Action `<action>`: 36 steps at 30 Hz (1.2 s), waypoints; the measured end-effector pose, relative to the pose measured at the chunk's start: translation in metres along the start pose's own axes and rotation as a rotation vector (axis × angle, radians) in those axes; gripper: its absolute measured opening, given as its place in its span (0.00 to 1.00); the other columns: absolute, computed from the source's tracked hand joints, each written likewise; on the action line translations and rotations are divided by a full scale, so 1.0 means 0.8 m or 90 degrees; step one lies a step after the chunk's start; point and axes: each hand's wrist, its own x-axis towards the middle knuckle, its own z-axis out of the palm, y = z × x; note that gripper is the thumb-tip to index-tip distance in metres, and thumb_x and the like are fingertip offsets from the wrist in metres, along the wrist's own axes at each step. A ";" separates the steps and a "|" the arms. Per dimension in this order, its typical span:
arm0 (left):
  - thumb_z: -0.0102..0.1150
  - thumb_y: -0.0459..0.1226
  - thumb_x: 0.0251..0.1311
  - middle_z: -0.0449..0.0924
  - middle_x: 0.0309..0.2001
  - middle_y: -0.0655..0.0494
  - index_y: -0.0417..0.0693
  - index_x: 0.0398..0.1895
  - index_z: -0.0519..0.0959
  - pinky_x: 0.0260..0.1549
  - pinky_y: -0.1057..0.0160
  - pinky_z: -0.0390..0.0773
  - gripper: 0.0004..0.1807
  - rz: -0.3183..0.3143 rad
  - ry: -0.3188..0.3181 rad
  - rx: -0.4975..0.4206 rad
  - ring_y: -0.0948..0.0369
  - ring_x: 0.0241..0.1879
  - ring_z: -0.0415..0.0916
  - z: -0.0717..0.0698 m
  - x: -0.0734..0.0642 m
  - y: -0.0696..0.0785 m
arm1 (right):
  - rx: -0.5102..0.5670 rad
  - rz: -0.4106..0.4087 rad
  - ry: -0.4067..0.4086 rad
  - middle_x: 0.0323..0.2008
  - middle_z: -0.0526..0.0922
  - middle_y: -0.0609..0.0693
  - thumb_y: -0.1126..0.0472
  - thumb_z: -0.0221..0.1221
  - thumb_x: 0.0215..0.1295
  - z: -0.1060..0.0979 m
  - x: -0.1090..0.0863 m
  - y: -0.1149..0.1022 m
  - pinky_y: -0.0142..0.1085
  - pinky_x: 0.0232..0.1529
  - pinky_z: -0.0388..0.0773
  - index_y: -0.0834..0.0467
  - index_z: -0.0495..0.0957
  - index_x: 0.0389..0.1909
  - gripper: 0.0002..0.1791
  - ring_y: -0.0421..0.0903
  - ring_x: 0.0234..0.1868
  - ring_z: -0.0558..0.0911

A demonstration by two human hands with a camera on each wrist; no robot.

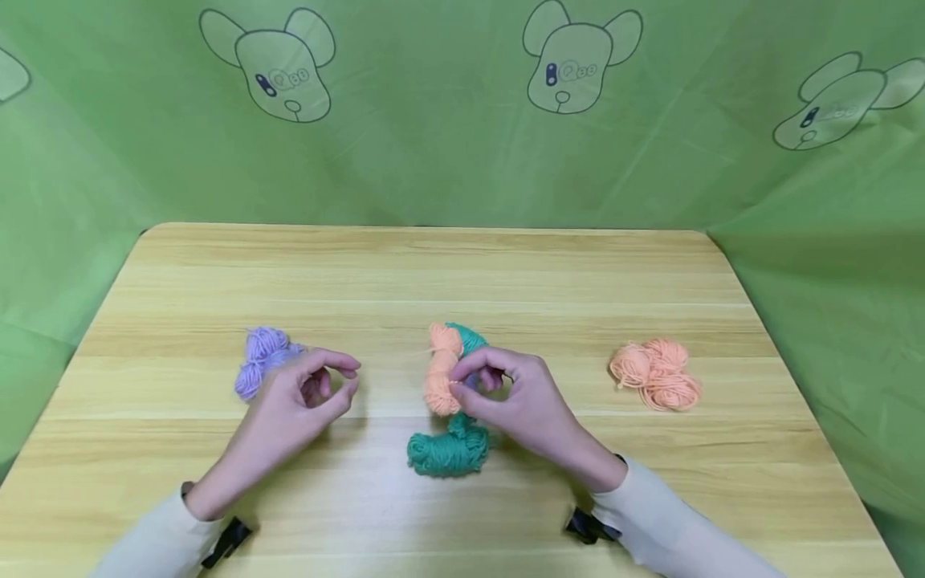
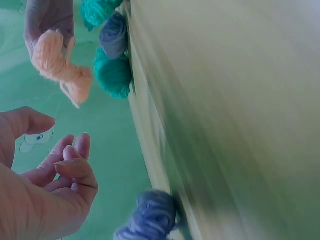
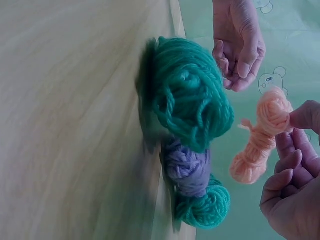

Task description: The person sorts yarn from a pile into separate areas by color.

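Observation:
My right hand (image 1: 523,397) pinches a small peach yarn skein (image 1: 441,373) between thumb and fingers. In the right wrist view the skein (image 3: 257,142) hangs free of the table, narrow at its middle. Below it on the table stand a front green yarn skein (image 1: 448,451), a purple skein (image 3: 187,170) and a rear green skein (image 1: 468,337). The head view largely hides the purple one behind my right hand. My left hand (image 1: 289,401) hovers beside the left purple yarn pile (image 1: 262,353), fingers loosely bent and holding nothing.
Several peach skeins (image 1: 658,376) sit bunched at the right of the wooden table (image 1: 433,273). Green cloth (image 1: 448,160) with printed animal heads hangs behind the table and along its sides.

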 end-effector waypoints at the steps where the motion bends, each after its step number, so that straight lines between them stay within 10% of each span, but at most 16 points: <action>1: 0.74 0.26 0.64 0.77 0.29 0.59 0.43 0.50 0.88 0.23 0.66 0.74 0.13 -0.002 -0.005 0.002 0.61 0.26 0.72 0.002 0.001 0.000 | -0.003 -0.006 0.005 0.28 0.77 0.46 0.66 0.72 0.69 -0.001 0.000 0.000 0.38 0.34 0.68 0.52 0.89 0.42 0.06 0.59 0.33 0.72; 36: 0.75 0.34 0.65 0.78 0.34 0.57 0.42 0.63 0.84 0.29 0.62 0.77 0.23 -0.006 -0.186 -0.034 0.57 0.32 0.74 0.063 0.041 0.004 | -0.137 -0.002 0.193 0.27 0.72 0.48 0.75 0.73 0.65 -0.085 -0.054 0.000 0.35 0.31 0.63 0.52 0.89 0.41 0.13 0.44 0.33 0.70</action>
